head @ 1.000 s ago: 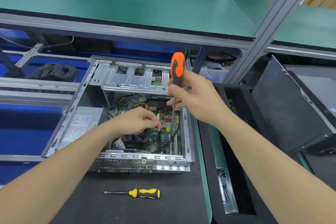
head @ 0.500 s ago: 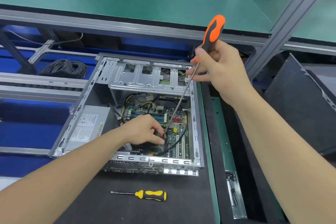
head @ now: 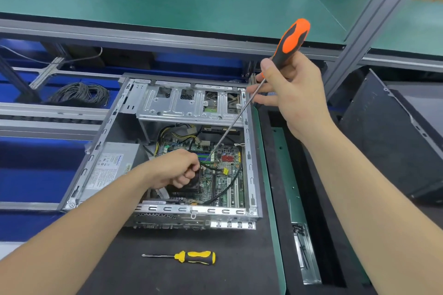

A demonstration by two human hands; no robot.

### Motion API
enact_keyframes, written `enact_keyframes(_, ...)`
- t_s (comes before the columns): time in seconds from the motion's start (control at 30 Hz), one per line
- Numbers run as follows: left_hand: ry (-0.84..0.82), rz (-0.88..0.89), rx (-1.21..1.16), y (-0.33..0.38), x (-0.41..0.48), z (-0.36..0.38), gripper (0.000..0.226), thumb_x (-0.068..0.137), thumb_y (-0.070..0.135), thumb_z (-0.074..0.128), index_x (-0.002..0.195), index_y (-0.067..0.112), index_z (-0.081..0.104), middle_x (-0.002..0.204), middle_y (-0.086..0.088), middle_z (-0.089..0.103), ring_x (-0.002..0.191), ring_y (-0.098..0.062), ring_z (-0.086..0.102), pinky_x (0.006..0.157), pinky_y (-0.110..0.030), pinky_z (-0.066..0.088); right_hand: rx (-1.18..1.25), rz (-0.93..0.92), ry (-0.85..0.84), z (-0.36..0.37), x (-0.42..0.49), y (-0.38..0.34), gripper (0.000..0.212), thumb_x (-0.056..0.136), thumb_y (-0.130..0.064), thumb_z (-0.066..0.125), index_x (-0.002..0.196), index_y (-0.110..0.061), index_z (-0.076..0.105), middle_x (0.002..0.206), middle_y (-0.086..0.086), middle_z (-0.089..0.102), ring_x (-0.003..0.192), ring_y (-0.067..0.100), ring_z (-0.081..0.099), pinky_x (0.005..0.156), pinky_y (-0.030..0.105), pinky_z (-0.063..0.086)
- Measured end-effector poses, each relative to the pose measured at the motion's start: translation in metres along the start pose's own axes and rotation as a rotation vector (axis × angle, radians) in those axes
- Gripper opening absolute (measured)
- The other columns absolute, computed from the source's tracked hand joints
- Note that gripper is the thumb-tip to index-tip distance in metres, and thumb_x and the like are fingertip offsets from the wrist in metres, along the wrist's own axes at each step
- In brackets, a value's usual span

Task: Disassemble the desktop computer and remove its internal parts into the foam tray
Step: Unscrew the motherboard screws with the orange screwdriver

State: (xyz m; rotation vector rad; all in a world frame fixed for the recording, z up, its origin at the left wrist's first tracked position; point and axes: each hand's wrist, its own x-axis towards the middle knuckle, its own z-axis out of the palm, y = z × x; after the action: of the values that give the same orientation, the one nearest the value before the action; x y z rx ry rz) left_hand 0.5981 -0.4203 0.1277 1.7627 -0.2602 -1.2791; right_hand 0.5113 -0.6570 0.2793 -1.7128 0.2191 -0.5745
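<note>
Shaft of orange screwdriver (head: 291,38) slants from my right hand (head: 292,93), far and right above computer case (head: 250,170), down to tip at motherboard (head: 227,175), just right of my left hand (head: 175,170). Right fingers clenched round handle. Left fingers curled low inside case; grasping something or not, I cannot tell. Right of case, foam tray (head: 269,175).

My left hand (head: 175,170) covers the middle of the motherboard (head: 227,175), so I cannot tell what its curled fingers hold. The tip of the orange screwdriver (head: 291,40) is hidden behind that hand. The foam tray (head: 273,175) runs off the bottom edge. The power supply label (head: 105,170) is too small to read.
</note>
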Motion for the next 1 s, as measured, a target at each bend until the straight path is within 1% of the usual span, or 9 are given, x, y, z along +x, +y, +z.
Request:
enact_keyframes(0.2, -0.125, -0.102, -0.528, 0.004, -0.007, -0.009, 0.013, 0.081, 0.003, 0.041, 0.074, 0.014, 0.040, 0.070, -0.003, 0.037, 0.056, -0.014, 0.027, 0.047, -0.023, 0.027, -0.009, -0.133, 0.093, 0.002, -0.012, -0.005, 0.017, 0.098, -0.035, 0.067, 0.098, -0.019, 0.060, 0.089, 0.005, 0.075, 0.066, 0.015, 0.067, 0.055, 0.027, 0.052)
enact_keyframes(0.33, -0.020, 0.028, -0.575, 0.025, -0.020, 0.002, 0.009, 0.084, 0.011, 0.047, 0.079, 0.006, 0.053, 0.069, 0.001, 0.023, 0.053, -0.013, 0.019, 0.047, -0.024, 0.018, 0.202, -0.194, 0.076, 0.001, -0.025, -0.009, 0.004, 0.102, -0.017, 0.063, 0.103, -0.016, 0.059, 0.092, 0.013, 0.070, 0.066, 0.030, 0.071, 0.060, 0.035, 0.057)
enact_keyframes(0.43, -0.007, 0.202, -0.532, 0.055, -0.032, 0.019, 0.042, 0.102, 0.028, 0.050, 0.102, -0.005, 0.074, 0.067, 0.005, 0.016, 0.053, -0.013, 0.017, 0.043, -0.023, 0.022, 0.256, -0.261, 0.035, -0.005, -0.038, -0.010, 0.005, 0.103, -0.011, 0.061, 0.107, -0.012, 0.059, 0.096, 0.014, 0.071, 0.076, 0.035, 0.074, 0.072, 0.040, 0.060)
enact_keyframes(0.53, -0.071, 0.346, -0.572, 0.095, -0.043, 0.044, 0.053, 0.105, 0.042, 0.046, 0.114, 0.000, 0.076, 0.061, 0.007, 0.013, 0.050, -0.013, 0.016, 0.044, -0.023, 0.023, 0.267, -0.366, -0.026, -0.016, -0.050, -0.014, 0.009, 0.103, -0.008, 0.062, 0.111, -0.006, 0.060, 0.103, 0.019, 0.070, 0.085, 0.039, 0.074, 0.079, 0.046, 0.060)
enact_keyframes(0.67, -0.057, 0.440, -0.602, 0.143, -0.044, 0.073, 0.045, 0.102, 0.043, 0.058, 0.083, 0.010, 0.082, 0.061, 0.007, 0.012, 0.046, -0.009, 0.014, 0.041, -0.020, 0.019, 0.072, -0.443, -0.179, -0.038, -0.067, -0.015, 0.017, 0.096, -0.004, 0.072, 0.112, -0.007, 0.068, 0.115, 0.018, 0.070, 0.105, 0.041, 0.071, 0.091, 0.057, 0.057)
enact_keyframes(0.73, -0.052, 0.444, -0.516, 0.160, -0.037, 0.087, 0.040, 0.102, 0.037, 0.061, 0.073, 0.015, 0.076, 0.061, 0.007, 0.020, 0.045, -0.008, 0.016, 0.043, -0.020, 0.018, 0.030, -0.428, -0.262, -0.050, -0.079, -0.005, 0.028, 0.091, 0.008, 0.071, 0.115, -0.007, 0.072, 0.121, 0.013, 0.072, 0.117, 0.035, 0.068, 0.096, 0.050, 0.056)
enact_keyframes(0.83, 0.101, 0.425, -0.259, 0.175, -0.019, 0.105, 0.022, 0.099, 0.026, 0.066, 0.086, 0.009, 0.075, 0.055, 0.006, 0.054, 0.042, -0.008, 0.034, 0.049, -0.024, 0.026, 0.126, -0.221, -0.355, -0.066, -0.099, 0.018, 0.054, 0.085, 0.028, 0.048, 0.117, -0.006, 0.075, 0.137, 0.004, 0.067, 0.132, 0.026, 0.060, 0.101, 0.034, 0.052)
enact_keyframes(0.93, 0.328, 0.399, 0.217, 0.176, 0.005, 0.122, 0.023, 0.088, 0.029, 0.072, 0.086, 0.008, 0.079, 0.053, 0.006, 0.056, 0.052, -0.017, 0.040, 0.052, -0.027, 0.029, 0.439, 0.159, -0.196, -0.074, -0.119, 0.051, 0.043, 0.087, 0.020, 0.047, 0.118, 0.003, 0.072, 0.138, 0.008, 0.065, 0.128, 0.036, 0.062, 0.096, 0.049, 0.056)
enact_keyframes(1.0, 0.466, 0.356, 0.568, 0.170, 0.019, 0.133, 0.030, 0.084, 0.035, 0.073, 0.086, 0.006, 0.078, 0.054, 0.001, 0.054, 0.058, -0.022, 0.051, 0.051, -0.026, 0.035, 0.562, 0.318, 0.001, -0.072, -0.128, 0.074, 0.032, 0.088, 0.010, 0.064, 0.119, 0.004, 0.063, 0.116, 0.013, 0.071, 0.111, 0.041, 0.070, 0.084, 0.048, 0.060)
